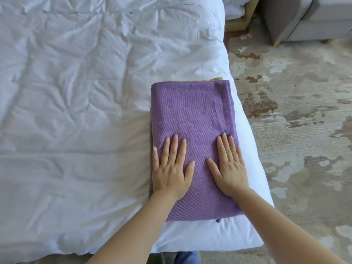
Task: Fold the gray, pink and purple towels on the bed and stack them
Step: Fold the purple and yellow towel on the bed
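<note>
Left hand (pixel 170 174), right hand (pixel 228 172) flat on purple towel (pixel 192 111), folded rectangle

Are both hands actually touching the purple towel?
Touching. The head view shows the left hand and right hand lying flat, fingers straight, on the purple towel.

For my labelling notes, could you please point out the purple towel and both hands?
purple towel (pixel 192 111): head view, bare top face.
left hand (pixel 171 169): head view, back of hand.
right hand (pixel 230 168): head view, back of hand.
</note>
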